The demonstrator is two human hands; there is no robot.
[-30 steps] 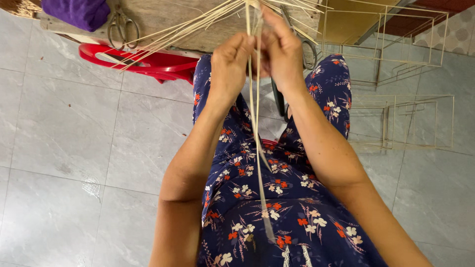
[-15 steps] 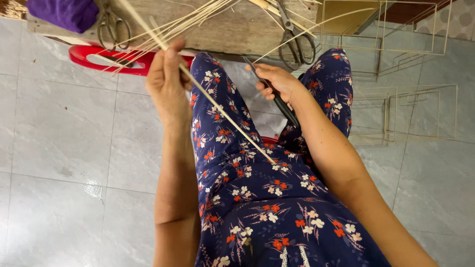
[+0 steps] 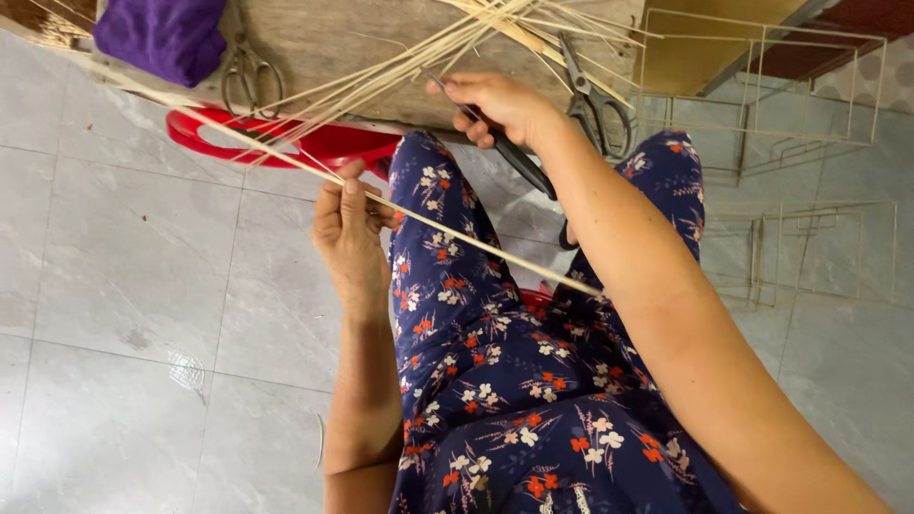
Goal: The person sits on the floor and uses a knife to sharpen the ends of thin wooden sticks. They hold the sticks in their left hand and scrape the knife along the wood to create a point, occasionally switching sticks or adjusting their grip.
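The left hand [image 3: 350,233] pinches one long thin pale bamboo strip [image 3: 447,233] between thumb and curled fingers, over the left knee. That strip runs in a straight slant from the far left, through the pinch, across the lap of the navy floral-print dress [image 3: 514,400] and ends against the right forearm. The right hand [image 3: 500,105] is closed around the black handle of a narrow dark-bladed knife [image 3: 509,152], whose handle end points back toward the lap; its tip lies among a loose fan of many more pale bamboo strips [image 3: 419,62], too many and too overlapped to count, spread on the far weathered wooden bench top [image 3: 362,38].

Two pairs of metal scissors lie on that bench: one worn grey pair [image 3: 249,81] to the left, just beside a bundle of purple cloth [image 3: 162,38] at the far left corner, and one black-handled pair [image 3: 595,100] to the right, just right of the knife hand. One red plastic stool [image 3: 276,143] shows under the bench's near edge, between the bench and the left knee.

On the right stand at least two open box-shaped frames of thin pale sticks [image 3: 809,171], one farther and one nearer; their exact number is hard to tell where the bars cross. To the left the grey tiled floor [image 3: 133,286] lies open beside the left arm, while the right side is hemmed in by the frames.
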